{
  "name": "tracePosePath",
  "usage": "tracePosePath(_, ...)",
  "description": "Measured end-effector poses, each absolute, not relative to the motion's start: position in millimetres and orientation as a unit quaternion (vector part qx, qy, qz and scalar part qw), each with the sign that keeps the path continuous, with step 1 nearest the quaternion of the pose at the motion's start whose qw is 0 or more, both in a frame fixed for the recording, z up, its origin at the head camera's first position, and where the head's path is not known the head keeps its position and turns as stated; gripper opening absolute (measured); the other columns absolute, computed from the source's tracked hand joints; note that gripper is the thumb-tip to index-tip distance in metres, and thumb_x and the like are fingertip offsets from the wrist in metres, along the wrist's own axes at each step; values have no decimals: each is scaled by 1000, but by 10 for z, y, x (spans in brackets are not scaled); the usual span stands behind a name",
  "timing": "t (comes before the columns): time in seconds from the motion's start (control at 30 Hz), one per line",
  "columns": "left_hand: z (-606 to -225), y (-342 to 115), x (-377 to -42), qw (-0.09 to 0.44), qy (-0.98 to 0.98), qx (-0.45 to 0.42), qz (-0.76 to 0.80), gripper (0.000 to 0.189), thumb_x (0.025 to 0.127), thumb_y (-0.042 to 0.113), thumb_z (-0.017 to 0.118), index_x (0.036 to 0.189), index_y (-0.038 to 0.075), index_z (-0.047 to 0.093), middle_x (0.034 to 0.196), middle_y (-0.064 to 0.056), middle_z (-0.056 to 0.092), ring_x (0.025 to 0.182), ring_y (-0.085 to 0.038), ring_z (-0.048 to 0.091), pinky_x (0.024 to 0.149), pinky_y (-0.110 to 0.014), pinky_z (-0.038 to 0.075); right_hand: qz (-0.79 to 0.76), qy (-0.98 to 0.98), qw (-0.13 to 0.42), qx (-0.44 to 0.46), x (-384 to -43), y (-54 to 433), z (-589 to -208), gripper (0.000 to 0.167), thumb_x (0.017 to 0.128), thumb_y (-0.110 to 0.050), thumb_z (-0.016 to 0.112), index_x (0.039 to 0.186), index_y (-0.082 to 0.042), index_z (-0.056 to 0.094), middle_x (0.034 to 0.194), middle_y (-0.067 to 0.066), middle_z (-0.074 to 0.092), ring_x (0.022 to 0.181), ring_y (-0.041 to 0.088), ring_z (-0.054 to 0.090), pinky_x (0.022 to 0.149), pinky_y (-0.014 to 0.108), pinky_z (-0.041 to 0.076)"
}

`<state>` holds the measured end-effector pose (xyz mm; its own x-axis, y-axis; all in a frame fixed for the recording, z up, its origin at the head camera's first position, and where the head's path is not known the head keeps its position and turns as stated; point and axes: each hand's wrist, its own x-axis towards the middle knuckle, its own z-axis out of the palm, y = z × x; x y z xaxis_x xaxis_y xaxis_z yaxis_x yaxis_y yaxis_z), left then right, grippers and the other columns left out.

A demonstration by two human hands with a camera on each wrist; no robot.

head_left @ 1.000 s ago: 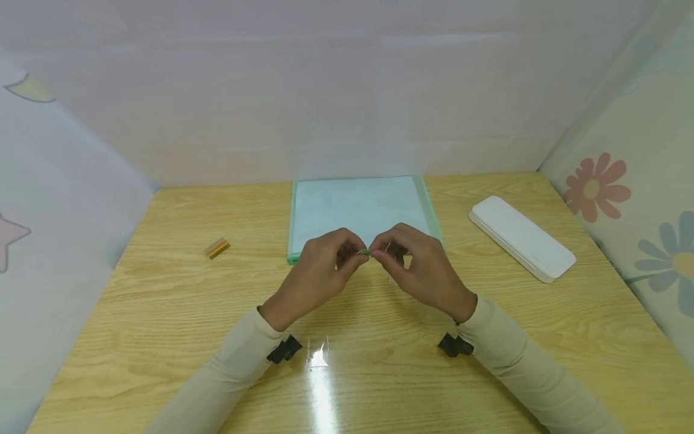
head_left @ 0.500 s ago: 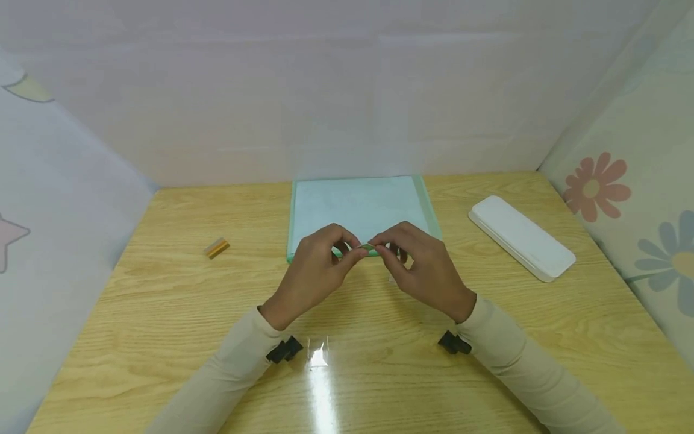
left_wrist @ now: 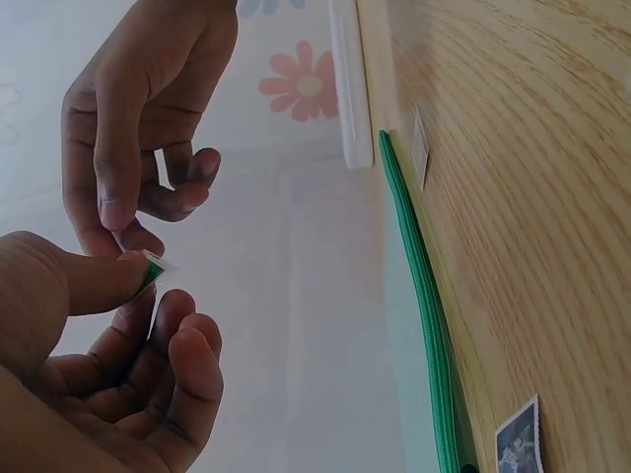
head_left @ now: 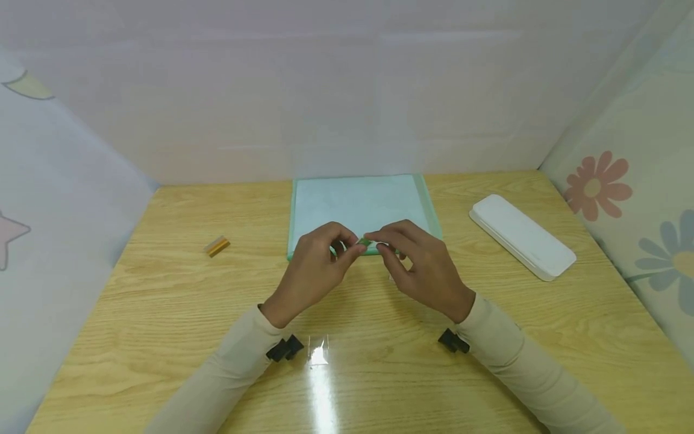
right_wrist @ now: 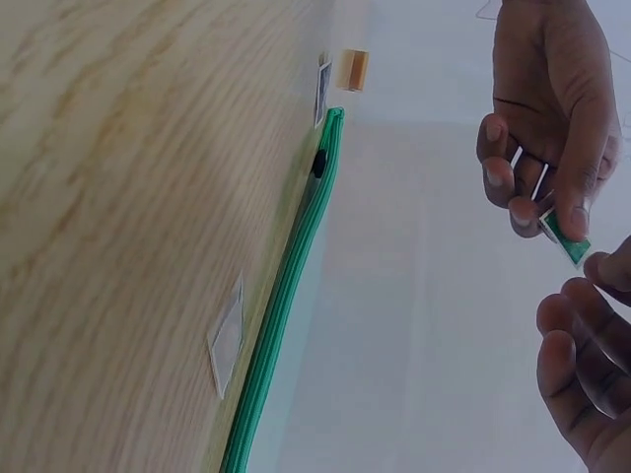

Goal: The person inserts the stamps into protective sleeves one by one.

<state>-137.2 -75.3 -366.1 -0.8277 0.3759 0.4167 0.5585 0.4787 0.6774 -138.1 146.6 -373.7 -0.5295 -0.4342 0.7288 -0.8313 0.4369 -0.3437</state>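
Observation:
My left hand [head_left: 320, 262] pinches a small green postage stamp [right_wrist: 564, 236] with a white toothed edge between thumb and index finger. A clear corner juts out beside the stamp in the left wrist view. My right hand [head_left: 423, 259] is close on its right, index finger extended with the tip at the stamp and the thumb held apart from it. Behind both hands lies a pale zip folder [head_left: 358, 202] with a green zipper edge [left_wrist: 424, 296]. A pale stamp-sized piece [right_wrist: 227, 340] and a dark picture stamp [left_wrist: 518, 443] lie before it.
A white oblong case [head_left: 523, 238] rests on the right of the wooden table [head_left: 162, 313]. On the left is a small orange-and-brown striped piece [head_left: 217, 246]. A clear plastic piece [head_left: 318, 352] lies near the front, in the glare. Fabric walls stand round the table.
The stamp has turned from nearly edge-on to show its green face. My right index finger has slid left onto it, and my right thumb has parted from the index finger.

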Motion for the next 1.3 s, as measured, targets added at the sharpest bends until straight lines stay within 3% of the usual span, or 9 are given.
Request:
tracePosePath(0.23,-3660,-757,-1370,94,-854,-272,-434,14,98,28,68,97,14,65,89,8,62,68,-8,58,60,-25,53,359,-816,235,388,-1367,1462,-3733,20,98,-11,65,118,-12,70,113,-3,66,77,5,55,61,27,54)
tracePosePath(0.43,-3666,-748,-1366,51,-852,-283,-438,16,98,31,69,97,16,64,85,8,61,69,-10,57,59,-27,51,407,-813,189,372,-1366,1475,-3745,16,97,-8,68,112,-13,68,103,-7,64,73,6,57,60,28,52)
tracePosePath(0.87,-3640,-787,-1375,-22,-874,-271,-404,14,97,31,70,93,18,65,80,9,61,63,-13,53,53,-28,46,420,-820,164,353,-1379,1494,-3772,10,99,-11,65,108,-13,69,98,-5,65,70,6,57,58,27,49)
tracePosePath(1.03,-3571,-892,-1384,-85,-914,-256,-302,13,98,28,69,92,18,65,79,10,62,60,-10,53,54,-29,47,430,-848,79,299,-1433,1495,-3868,9,99,-12,67,106,-12,71,93,0,68,67,10,60,59,29,51)
tracePosePath(1.17,-3547,-964,-1376,-135,-936,-259,-195,13,96,24,72,86,19,65,75,11,59,61,-9,54,55,-28,47,397,-882,-3,253,-1531,1505,-4059,9,98,-13,67,104,-16,74,97,-6,70,73,9,62,65,27,53)
tracePosePath(1.3,-3586,-962,-1336,-183,-932,-297,-94,23,94,23,74,75,19,61,67,10,54,59,-7,48,56,-27,45,369,-897,-31,243,-1590,1519,-4166,10,99,-14,67,104,-18,75,100,-10,70,81,7,63,73,29,54)
